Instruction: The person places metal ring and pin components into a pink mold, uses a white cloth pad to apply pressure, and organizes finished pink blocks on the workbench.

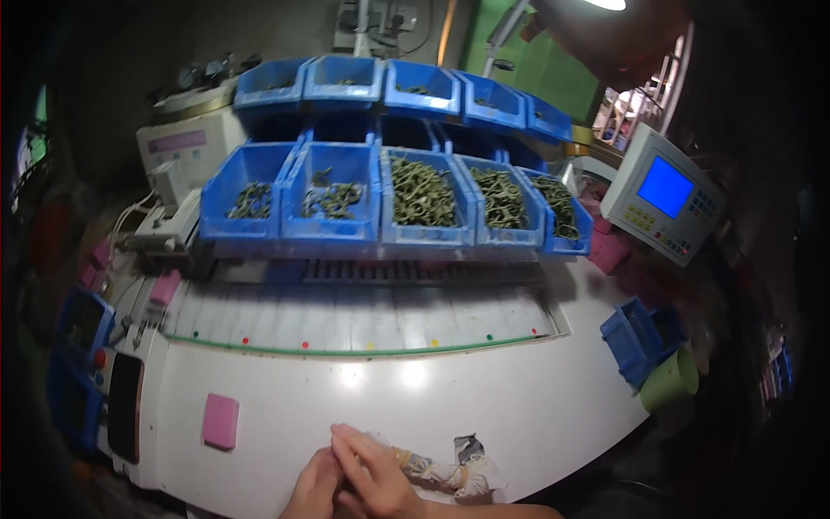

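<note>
Near the table's front edge, my left hand [315, 486] and my right hand [377, 474] are brought together, the right lying partly over the left. Their fingers are closed and pressed together at the tips; whatever is between them, if anything, is hidden. Beside my right hand lies a whitish wrapped bundle [443, 472] bound with tan bands, its left end partly behind that hand. A small dark grey patch [469, 448] shows at the bundle's far side. To the left, apart from both hands, a pink block [220, 421] rests on the white table [285, 394].
Beyond a long light tray [363, 316] with a green front edge, blue bins [333, 227] stand in two tiers, several holding small greenish pieces [424, 195]. A control panel [667, 192] with a blue screen, empty-looking blue bins [635, 342] and a green cup [670, 381] stand right.
</note>
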`<state>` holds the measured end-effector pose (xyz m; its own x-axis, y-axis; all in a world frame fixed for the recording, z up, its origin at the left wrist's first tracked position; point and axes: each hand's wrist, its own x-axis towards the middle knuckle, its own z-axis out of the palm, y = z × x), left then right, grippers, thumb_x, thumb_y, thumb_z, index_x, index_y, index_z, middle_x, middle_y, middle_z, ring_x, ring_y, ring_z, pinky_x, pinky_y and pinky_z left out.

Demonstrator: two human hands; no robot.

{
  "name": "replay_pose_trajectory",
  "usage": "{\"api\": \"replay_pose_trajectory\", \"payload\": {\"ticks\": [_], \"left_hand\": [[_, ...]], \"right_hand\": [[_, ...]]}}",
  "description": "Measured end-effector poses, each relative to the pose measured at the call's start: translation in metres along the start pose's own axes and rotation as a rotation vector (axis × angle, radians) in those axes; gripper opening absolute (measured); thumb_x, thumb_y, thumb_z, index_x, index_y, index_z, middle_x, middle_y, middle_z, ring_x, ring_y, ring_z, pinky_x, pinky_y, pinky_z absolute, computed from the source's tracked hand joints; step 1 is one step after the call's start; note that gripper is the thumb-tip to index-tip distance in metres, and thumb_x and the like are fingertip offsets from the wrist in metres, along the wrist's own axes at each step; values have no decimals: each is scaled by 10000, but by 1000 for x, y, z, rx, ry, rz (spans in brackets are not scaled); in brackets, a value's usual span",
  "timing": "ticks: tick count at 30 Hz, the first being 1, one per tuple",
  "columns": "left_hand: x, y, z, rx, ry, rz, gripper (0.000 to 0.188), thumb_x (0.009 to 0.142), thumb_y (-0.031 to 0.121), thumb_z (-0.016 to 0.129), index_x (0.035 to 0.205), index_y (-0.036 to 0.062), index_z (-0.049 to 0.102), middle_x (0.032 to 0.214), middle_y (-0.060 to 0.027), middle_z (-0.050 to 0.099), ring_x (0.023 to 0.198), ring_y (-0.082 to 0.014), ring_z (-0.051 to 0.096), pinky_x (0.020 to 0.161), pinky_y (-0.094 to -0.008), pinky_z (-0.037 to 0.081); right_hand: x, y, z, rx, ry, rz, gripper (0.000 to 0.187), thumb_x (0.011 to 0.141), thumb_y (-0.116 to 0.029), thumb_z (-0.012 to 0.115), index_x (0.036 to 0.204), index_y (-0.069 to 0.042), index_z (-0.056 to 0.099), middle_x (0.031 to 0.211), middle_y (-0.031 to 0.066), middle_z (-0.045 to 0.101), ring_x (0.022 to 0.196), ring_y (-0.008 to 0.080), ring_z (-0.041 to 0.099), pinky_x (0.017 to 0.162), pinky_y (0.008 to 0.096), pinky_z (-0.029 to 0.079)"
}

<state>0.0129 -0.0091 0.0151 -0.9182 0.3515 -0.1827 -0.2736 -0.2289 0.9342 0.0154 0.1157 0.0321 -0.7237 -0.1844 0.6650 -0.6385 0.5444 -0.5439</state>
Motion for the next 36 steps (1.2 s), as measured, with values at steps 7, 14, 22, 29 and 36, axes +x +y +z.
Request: {"api": "replay_pose_trajectory", "payload": {"ticks": [7,14,22,29,36], "left_hand": [[2,3,20,-249,181,-49,500,991,383,251,1230,-24,415,1126,-100,521,1055,-165,500,901,-280,410],[4,17,15,-7,112,105,533,975,451,228,1071,-15,467,842,-45,516,747,-116,532,664,-236,469],[-5,3,23,-241,154,70,516,978,442,227,1013,-10,474,821,-59,516,720,-121,534,636,-242,477],[1,-1,25,-474,236,-22,577,966,488,209,999,-11,497,840,-95,572,746,-154,591,661,-260,521],[8,-4,5,-535,274,-11,611,946,533,212,1063,-4,479,963,-137,570,846,-237,607,790,-381,519]], "right_hand": [[-2,9,-1,-17,-79,-2,523,763,-82,608,1212,132,448,1208,272,459,1104,395,480,908,409,423],[15,4,-8,-144,-80,-14,755,579,55,664,1270,120,366,1231,268,430,1118,381,452,901,381,428],[3,6,-9,-30,-184,-66,757,599,5,693,1271,117,364,1232,268,421,1111,397,442,916,414,407],[-2,8,-6,-149,-110,-96,706,620,-53,740,1230,99,417,1128,210,449,1015,340,477,848,398,419],[-8,-4,-26,-156,-78,-126,433,628,-67,756,1033,-27,608,961,105,543,805,236,532,693,316,429]]}}
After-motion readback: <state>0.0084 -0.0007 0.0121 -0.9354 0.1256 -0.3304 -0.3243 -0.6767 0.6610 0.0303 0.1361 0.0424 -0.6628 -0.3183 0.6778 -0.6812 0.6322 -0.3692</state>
